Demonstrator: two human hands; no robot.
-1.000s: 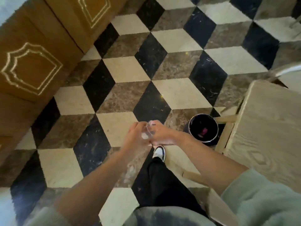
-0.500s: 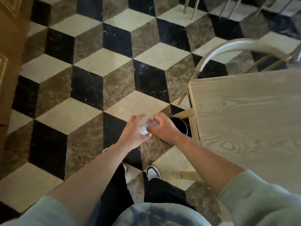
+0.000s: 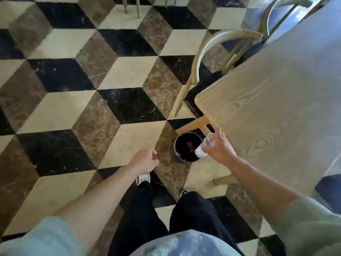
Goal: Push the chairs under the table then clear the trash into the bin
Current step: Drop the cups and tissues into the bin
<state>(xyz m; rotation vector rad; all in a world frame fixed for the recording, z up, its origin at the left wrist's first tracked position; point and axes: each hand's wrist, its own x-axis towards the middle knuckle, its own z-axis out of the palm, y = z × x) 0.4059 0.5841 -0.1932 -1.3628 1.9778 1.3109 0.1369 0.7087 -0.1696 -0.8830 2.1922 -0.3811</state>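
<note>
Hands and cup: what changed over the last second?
The left hand let go of the clear plastic cup and dropped away to the left, empty. The right hand alone carried the cup, with something white in it, over the rim of the bin. The bin remains on the floor by the table corner; cup not yet released.

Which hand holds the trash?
The right hand, holding a clear plastic cup above the bin; the left hand is empty.
</note>
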